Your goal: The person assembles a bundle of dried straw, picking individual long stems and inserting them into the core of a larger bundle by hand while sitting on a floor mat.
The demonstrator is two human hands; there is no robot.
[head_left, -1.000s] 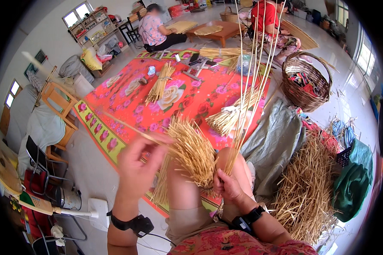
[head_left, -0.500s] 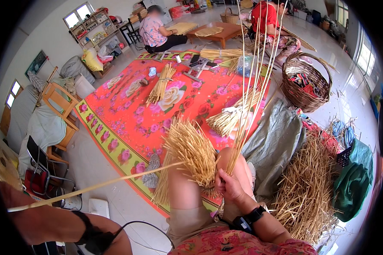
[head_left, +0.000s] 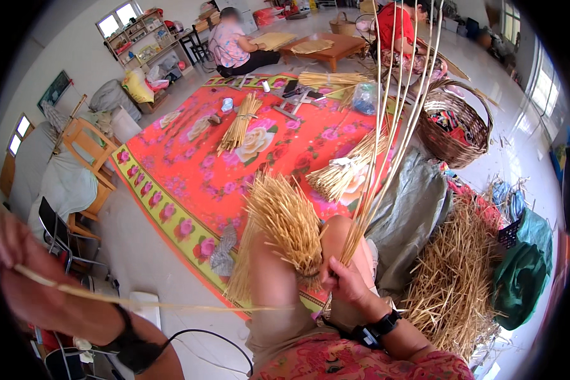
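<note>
My right hand (head_left: 349,282) is closed around the lower ends of several long straw stalks (head_left: 386,164), which fan upward past the top of the view. Over at the left edge my left hand (head_left: 6,240) is raised and smeared by motion. A single long straw (head_left: 171,306) stretches from just below its fingers across to my left thigh; whether they grip it is unclear. Between my knees stands a thick sheaf of cut straw (head_left: 285,221), its cut ends upward. Paler straw hangs beside my left leg.
Tied straw bundles (head_left: 240,123) lie on the red flowered mat (head_left: 190,171). To the right are a wicker basket (head_left: 456,136), a grey-green sheet (head_left: 405,202) and a heap of loose straw (head_left: 453,285). Two people sit on the floor beyond, near a low wooden table (head_left: 335,45).
My left hand has come up into view at the left edge. The single straw's right end has dropped toward my lap and its left end has risen. The held stalks lean slightly farther right.
</note>
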